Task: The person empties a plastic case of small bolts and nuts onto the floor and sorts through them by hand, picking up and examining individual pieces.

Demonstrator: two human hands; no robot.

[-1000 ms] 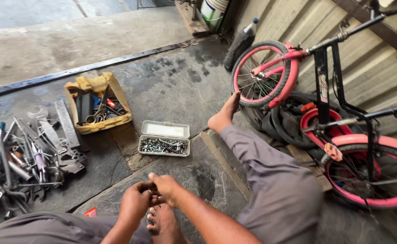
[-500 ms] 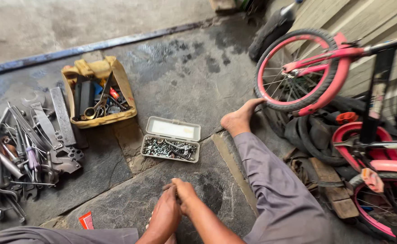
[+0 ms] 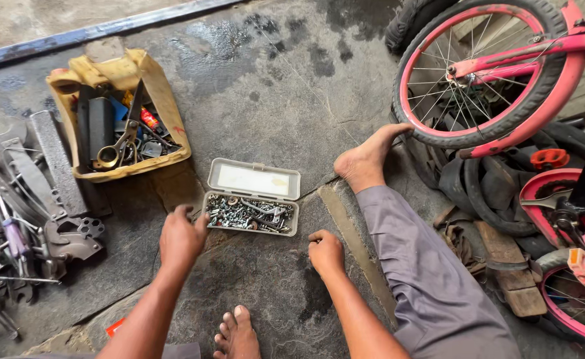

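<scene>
Clear plastic parts box (image 3: 251,205), lid hinged open, on rough grey stone floor (image 3: 272,86).
Holds small metal screws and nuts; left hand (image 3: 180,236) loosely curled, fingertips touching its left end; right hand (image 3: 325,252) fisted, empty, just below it.

rough, stained stone floor (image 3: 272,86); clear plastic box (image 3: 252,197) of shiny, probably steel, screws (image 3: 249,214).

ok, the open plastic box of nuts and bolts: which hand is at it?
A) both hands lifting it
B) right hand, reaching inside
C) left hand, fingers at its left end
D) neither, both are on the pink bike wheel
C: the left hand has its fingers at the left end of the box of nuts and bolts, while the right hand rests fisted on the stone floor.
</scene>
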